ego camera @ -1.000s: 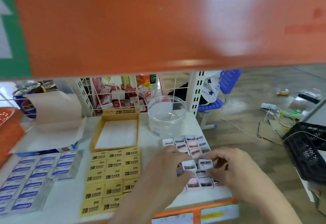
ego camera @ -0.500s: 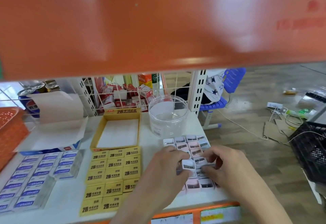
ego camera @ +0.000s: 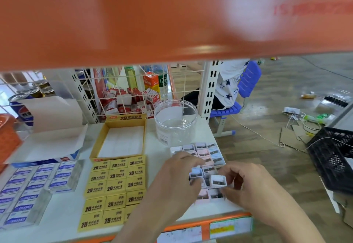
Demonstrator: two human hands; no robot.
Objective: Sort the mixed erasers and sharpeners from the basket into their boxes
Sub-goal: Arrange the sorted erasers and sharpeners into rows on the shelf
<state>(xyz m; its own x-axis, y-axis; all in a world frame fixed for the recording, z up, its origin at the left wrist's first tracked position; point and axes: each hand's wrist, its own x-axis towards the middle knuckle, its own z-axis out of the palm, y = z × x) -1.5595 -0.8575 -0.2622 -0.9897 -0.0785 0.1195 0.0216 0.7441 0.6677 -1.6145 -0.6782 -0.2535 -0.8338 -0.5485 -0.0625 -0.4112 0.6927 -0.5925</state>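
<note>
Right fingers (ego camera: 232, 174) pinch white sharpener (ego camera: 218, 180) near yellow "2B" erasers (ego camera: 116, 185).

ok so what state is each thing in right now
clear jar, lid off, empty
yellow box, open, looks empty
blue box, flap open
yellow erasers, flat in rows
blue erasers, flat in rows
sharpeners, set in a grid
white sharpener, above the grid, pinched by right hand
pale sharpener, pinched by left hand
</note>
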